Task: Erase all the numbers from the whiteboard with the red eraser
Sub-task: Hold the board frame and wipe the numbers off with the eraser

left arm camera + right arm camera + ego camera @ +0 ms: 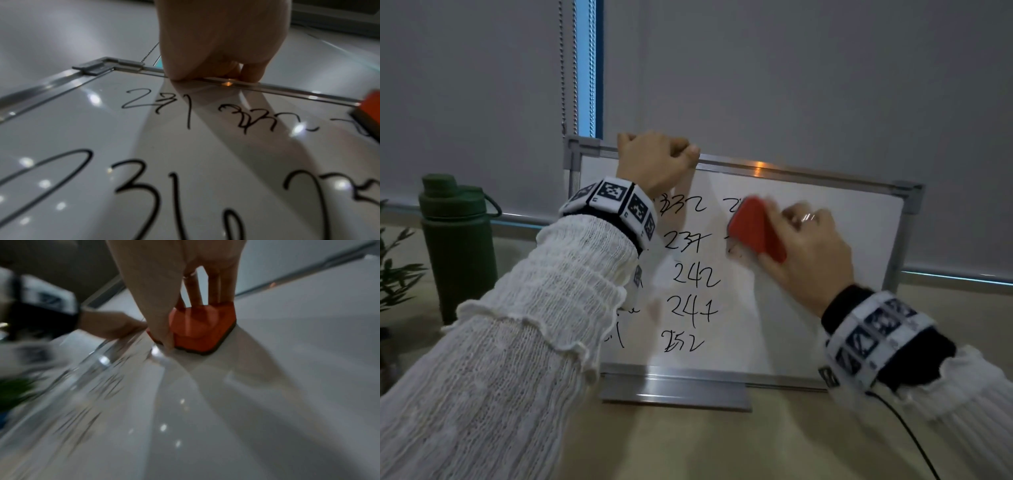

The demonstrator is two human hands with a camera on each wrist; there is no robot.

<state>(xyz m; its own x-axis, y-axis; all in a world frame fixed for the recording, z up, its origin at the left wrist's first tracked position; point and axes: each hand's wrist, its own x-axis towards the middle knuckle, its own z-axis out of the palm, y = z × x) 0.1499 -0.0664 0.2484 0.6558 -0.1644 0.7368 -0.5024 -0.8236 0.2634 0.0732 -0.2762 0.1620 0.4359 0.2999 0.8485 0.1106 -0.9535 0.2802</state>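
Under my right hand (810, 253), the red eraser (756, 230) sits pad-flat on the whiteboard (825, 308), fingers clamped round it to keep pressure on. Its long axis runs diagonally, the far end pointing up-left toward the remaining numbers (693, 277) left of it. Farther out, my left hand (654, 161) curls over the top frame, bracing the board, I'd say.
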